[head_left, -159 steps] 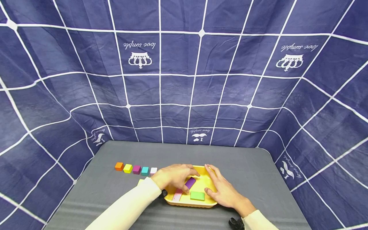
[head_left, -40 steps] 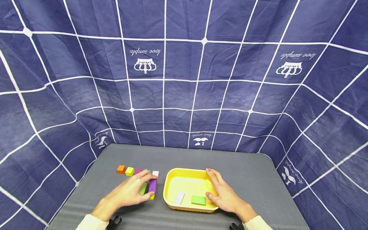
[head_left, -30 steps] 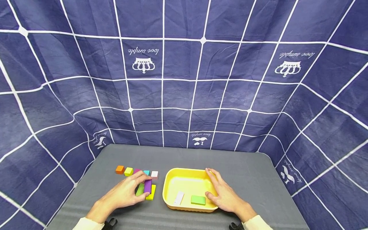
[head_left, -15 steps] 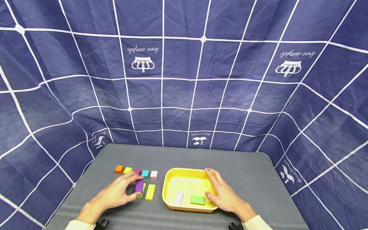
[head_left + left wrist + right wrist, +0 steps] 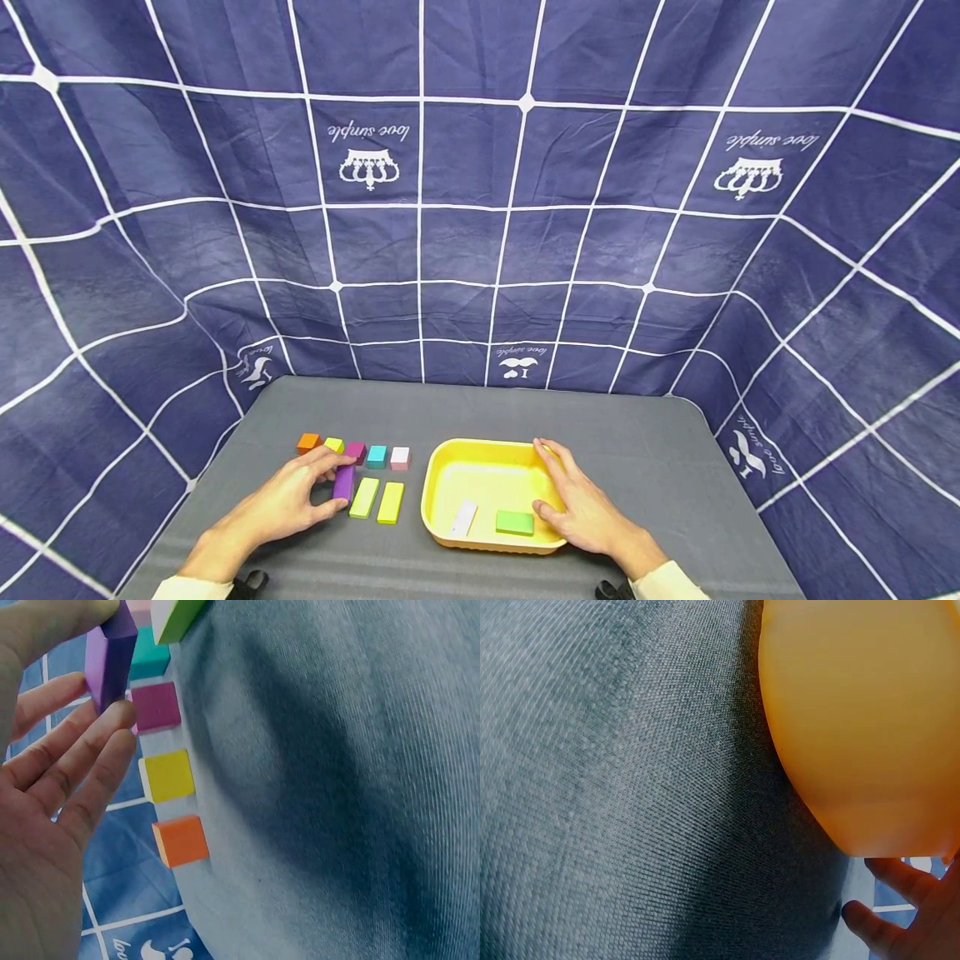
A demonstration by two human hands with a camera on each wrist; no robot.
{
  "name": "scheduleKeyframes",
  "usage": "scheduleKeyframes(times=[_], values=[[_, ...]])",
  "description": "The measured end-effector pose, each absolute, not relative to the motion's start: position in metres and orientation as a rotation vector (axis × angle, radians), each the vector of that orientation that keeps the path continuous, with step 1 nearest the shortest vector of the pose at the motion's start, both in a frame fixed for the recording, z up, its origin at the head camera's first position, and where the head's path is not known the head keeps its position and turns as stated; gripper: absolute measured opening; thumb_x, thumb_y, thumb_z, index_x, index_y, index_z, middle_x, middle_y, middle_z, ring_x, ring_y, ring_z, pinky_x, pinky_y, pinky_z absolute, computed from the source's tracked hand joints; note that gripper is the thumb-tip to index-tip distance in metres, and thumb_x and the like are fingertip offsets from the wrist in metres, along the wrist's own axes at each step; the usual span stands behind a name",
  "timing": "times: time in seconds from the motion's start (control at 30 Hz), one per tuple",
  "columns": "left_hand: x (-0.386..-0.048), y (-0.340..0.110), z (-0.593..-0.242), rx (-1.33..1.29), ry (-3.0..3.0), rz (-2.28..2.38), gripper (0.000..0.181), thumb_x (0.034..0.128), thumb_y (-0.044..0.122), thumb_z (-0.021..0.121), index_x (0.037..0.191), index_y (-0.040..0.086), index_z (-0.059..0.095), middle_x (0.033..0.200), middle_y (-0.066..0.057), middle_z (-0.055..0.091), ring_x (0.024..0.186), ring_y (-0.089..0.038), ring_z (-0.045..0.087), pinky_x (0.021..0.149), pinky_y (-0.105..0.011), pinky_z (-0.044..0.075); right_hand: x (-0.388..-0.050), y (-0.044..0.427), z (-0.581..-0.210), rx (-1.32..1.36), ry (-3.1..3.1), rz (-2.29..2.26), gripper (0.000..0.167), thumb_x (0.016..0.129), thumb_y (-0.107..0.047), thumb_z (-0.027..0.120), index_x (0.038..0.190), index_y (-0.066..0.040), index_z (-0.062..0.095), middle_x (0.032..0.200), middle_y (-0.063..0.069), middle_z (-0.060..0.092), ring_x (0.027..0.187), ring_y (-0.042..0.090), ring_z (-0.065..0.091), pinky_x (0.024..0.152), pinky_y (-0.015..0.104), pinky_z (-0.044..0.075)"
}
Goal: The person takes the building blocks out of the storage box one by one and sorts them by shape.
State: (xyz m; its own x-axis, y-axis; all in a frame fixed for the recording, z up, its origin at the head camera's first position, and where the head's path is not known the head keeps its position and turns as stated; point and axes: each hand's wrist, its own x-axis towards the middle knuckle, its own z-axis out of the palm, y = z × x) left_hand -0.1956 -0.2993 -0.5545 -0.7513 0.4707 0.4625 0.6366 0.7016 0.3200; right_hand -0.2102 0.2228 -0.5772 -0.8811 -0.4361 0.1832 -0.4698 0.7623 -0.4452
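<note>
We see the left hand (image 5: 281, 500) clamped on a purple block (image 5: 343, 485), its thumb against the near end and a fingertip against the far end, so thumb and fingers stand apart by just the block's length. In the left wrist view we see the other fingers of that hand slightly bent and fanned near the block. We cannot tell whether the block touches the grey tabletop (image 5: 630, 442) beneath. Taking the yellow tray (image 5: 487, 471) as our clock centre, with twelve at the far side, we place the purple block at nine o'clock, well apart from the tray. Between the two we find a lime block (image 5: 364, 497) and a yellow block (image 5: 390, 502), lying side by side with a gap. Between nine and ten o'clock, a row of cubes runs outward: pink (image 5: 400, 458), teal (image 5: 377, 457), magenta (image 5: 356, 452), yellow (image 5: 334, 445) and orange (image 5: 308, 443). Our right hand (image 5: 588, 508) rests on the tray at three o'clock, thumb and fingers spread well apart, the thumb reaching over the rim. Inside the tray we have a pale block (image 5: 464, 517) towards eight o'clock and a green block (image 5: 514, 522) towards five.
</note>
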Motion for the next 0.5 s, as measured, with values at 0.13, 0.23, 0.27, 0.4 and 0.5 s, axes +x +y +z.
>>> scheduleKeyframes(times=[0.13,0.23,0.27,0.4,0.5], values=[[-0.1952,-0.3047,-0.5542,-0.864,-2.595,-0.645,0.061,0.0806,0.016,0.106,0.136,0.008,0.081,0.116,0.004,0.074,0.094,-0.006,0.073,0.081,-0.035,0.066,-0.2098,0.2227,-0.5769,0.751,-2.873,0.745,0.096,0.101,-0.031,0.081,0.183,-0.01,0.036,0.184,0.008,0.04,0.153,0.032,0.065,0.118,0.059,0.062],[-0.1946,-0.3077,-0.5541,-0.86,-2.63,-0.611,0.06,0.0823,0.017,0.105,0.136,0.007,0.081,0.119,0.002,0.075,0.095,-0.006,0.073,0.083,-0.035,0.066,-0.2098,0.2226,-0.5767,0.753,-2.869,0.743,0.096,0.101,-0.031,0.08,0.183,-0.01,0.035,0.184,0.008,0.04,0.152,0.032,0.065,0.117,0.059,0.062],[-0.1943,-0.3083,-0.5542,-0.859,-2.643,-0.601,0.06,0.0829,0.018,0.105,0.136,0.007,0.081,0.12,0.001,0.075,0.096,-0.006,0.074,0.084,-0.034,0.066,-0.2098,0.2226,-0.5766,0.752,-2.869,0.743,0.096,0.101,-0.031,0.08,0.183,-0.01,0.035,0.184,0.008,0.04,0.152,0.032,0.066,0.117,0.059,0.062],[-0.1939,-0.309,-0.5545,-0.884,-2.685,-0.587,0.059,0.085,0.018,0.104,0.138,0.007,0.081,0.126,-0.003,0.076,0.099,-0.009,0.076,0.087,-0.036,0.068,-0.21,0.2225,-0.5767,0.744,-2.876,0.753,0.096,0.101,-0.032,0.08,0.183,-0.011,0.035,0.184,0.007,0.04,0.151,0.033,0.066,0.115,0.06,0.063],[-0.1946,-0.3095,-0.5564,-0.907,-2.698,-0.554,0.058,0.0858,0.018,0.103,0.138,0.008,0.081,0.128,-0.003,0.077,0.104,-0.014,0.078,0.091,-0.039,0.069,-0.2098,0.2224,-0.5769,0.74,-2.881,0.756,0.096,0.101,-0.032,0.08,0.183,-0.011,0.035,0.184,0.006,0.04,0.151,0.032,0.066,0.115,0.06,0.063]])
